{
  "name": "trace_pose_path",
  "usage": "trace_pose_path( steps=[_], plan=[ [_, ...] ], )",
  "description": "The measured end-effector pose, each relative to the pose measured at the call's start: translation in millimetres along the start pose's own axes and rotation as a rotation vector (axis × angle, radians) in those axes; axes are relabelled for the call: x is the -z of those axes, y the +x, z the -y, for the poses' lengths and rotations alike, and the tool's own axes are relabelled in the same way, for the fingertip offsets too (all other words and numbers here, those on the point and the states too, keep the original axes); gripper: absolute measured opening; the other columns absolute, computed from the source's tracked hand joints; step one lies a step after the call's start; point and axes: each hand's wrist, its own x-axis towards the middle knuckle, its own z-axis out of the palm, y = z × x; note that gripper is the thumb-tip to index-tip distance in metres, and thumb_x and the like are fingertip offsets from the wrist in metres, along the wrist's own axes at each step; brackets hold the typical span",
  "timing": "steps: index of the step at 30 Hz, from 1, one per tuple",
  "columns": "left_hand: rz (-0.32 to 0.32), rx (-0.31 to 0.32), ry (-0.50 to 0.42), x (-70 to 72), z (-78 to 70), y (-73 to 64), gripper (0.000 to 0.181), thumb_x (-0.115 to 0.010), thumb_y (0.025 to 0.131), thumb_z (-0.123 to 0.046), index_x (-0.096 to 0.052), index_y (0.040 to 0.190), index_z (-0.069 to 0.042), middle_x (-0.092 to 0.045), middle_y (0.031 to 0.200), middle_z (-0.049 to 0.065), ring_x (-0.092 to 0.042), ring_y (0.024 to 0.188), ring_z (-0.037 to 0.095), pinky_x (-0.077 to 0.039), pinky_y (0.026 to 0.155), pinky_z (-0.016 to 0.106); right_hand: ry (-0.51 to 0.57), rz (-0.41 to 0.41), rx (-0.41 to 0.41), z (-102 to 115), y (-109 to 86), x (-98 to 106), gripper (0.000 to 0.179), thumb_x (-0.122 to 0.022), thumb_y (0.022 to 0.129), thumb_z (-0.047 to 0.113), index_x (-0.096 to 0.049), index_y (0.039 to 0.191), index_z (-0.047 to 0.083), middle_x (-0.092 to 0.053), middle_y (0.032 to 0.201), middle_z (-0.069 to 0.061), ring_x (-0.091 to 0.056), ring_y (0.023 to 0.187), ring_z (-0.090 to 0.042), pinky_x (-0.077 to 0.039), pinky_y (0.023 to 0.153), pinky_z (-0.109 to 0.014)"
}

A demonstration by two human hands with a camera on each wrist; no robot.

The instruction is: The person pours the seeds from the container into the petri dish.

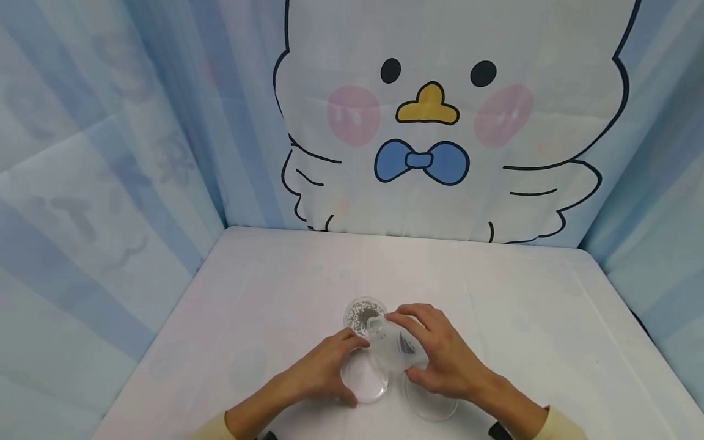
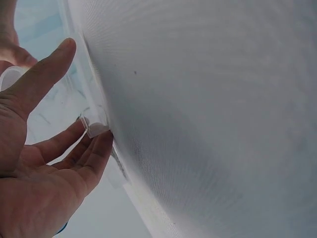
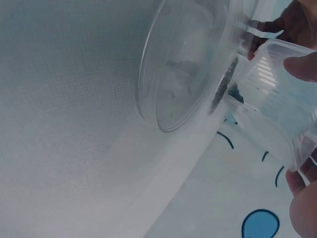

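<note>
My right hand (image 1: 448,351) grips a clear plastic tub (image 1: 393,348) with fingers on its far side and thumb on its near side. The tub is tilted to the left, and a dark patch shows through its wall. Beneath its left side is a round clear petri dish (image 1: 365,377). My left hand (image 1: 329,365) spans that dish, fingers at the far rim and thumb at the near rim. Just behind it stands another round dish (image 1: 356,302) holding dark and white granules. In the right wrist view the tub (image 3: 277,84) shows ribbed walls.
A clear round dish or lid (image 1: 434,406) lies on the table to the front right, partly under the right hand. White cloth covers the table (image 1: 264,287). Behind it hangs a curtain (image 1: 429,201) with a cartoon bird, and blue curtains (image 1: 110,183) flank both sides.
</note>
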Motion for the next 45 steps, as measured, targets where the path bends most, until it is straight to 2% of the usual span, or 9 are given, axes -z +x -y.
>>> trace_pose_path(
  steps=[9, 17, 23, 37, 42, 44, 45],
  plan=[
    [0.0, -0.002, -0.003, -0.6, 0.9, 1.0, 0.089, -0.102, 0.06, -0.029, -0.062, 0.137, -0.011, -0.06, 0.132, -0.002, -0.059, 0.12, 0.015, -0.051, 0.108, 0.037, -0.1, -0.046, 0.092, 5, 0.3, -2, 0.102, -0.098, 0.054, 0.017, -0.057, 0.147, 0.023, -0.059, 0.138, 0.0, -0.051, 0.131, -0.023, -0.045, 0.107, -0.047],
    [-0.012, -0.021, -0.008, -1.4, 1.5, -0.3, 0.087, -0.102, 0.06, -0.029, -0.063, 0.135, -0.009, -0.06, 0.131, -0.001, -0.059, 0.119, 0.013, -0.051, 0.107, 0.036, -0.151, -0.065, 0.197, 11, 1.7, -1, 0.096, -0.09, 0.055, 0.008, -0.058, 0.145, 0.017, -0.06, 0.136, -0.003, -0.053, 0.126, -0.025, -0.04, 0.11, -0.043],
    [-0.015, -0.036, -0.008, -1.2, 1.6, 0.0, 0.087, -0.103, 0.06, -0.028, -0.062, 0.134, -0.008, -0.06, 0.134, -0.001, -0.059, 0.123, 0.016, -0.05, 0.11, 0.037, -0.18, -0.067, 0.238, 17, 2.8, 0, 0.097, -0.091, 0.054, 0.006, -0.059, 0.145, 0.016, -0.06, 0.134, -0.004, -0.056, 0.122, -0.026, -0.045, 0.107, -0.044],
    [0.012, -0.011, -0.01, -0.1, 0.8, 0.2, 0.088, -0.103, 0.059, -0.028, -0.063, 0.135, -0.01, -0.06, 0.131, -0.003, -0.059, 0.122, 0.014, -0.051, 0.11, 0.035, -0.219, -0.084, 0.295, 25, 4.7, -1, 0.092, -0.087, 0.056, 0.003, -0.061, 0.143, 0.016, -0.061, 0.131, -0.004, -0.059, 0.117, -0.025, -0.049, 0.102, -0.042],
    [-0.004, -0.051, -0.02, -0.4, 4.3, -0.1, 0.088, -0.102, 0.06, -0.027, -0.062, 0.137, -0.008, -0.06, 0.131, 0.0, -0.06, 0.12, 0.016, -0.051, 0.109, 0.038, -0.235, -0.082, 0.322, 27, 5.7, -1, 0.091, -0.083, 0.057, 0.003, -0.061, 0.144, 0.016, -0.061, 0.131, -0.004, -0.058, 0.118, -0.023, -0.05, 0.101, -0.041],
    [-0.032, -0.108, 0.008, -11.6, 18.2, 3.9, 0.091, -0.102, 0.061, -0.03, -0.06, 0.139, -0.007, -0.06, 0.132, 0.002, -0.06, 0.12, 0.018, -0.051, 0.108, 0.037, -0.241, -0.085, 0.334, 29, 6.4, -1, 0.089, -0.082, 0.058, 0.002, -0.061, 0.144, 0.016, -0.062, 0.13, -0.004, -0.057, 0.118, -0.023, -0.05, 0.101, -0.041],
    [-0.038, -0.115, 0.006, -12.1, 18.8, 4.0, 0.092, -0.102, 0.061, -0.03, -0.06, 0.14, -0.006, -0.06, 0.132, 0.003, -0.06, 0.121, 0.019, -0.051, 0.108, 0.038, -0.243, -0.089, 0.34, 29, 6.8, -1, 0.088, -0.08, 0.058, 0.001, -0.061, 0.143, 0.016, -0.062, 0.13, -0.004, -0.057, 0.118, -0.023, -0.05, 0.101, -0.041]
  ],
)
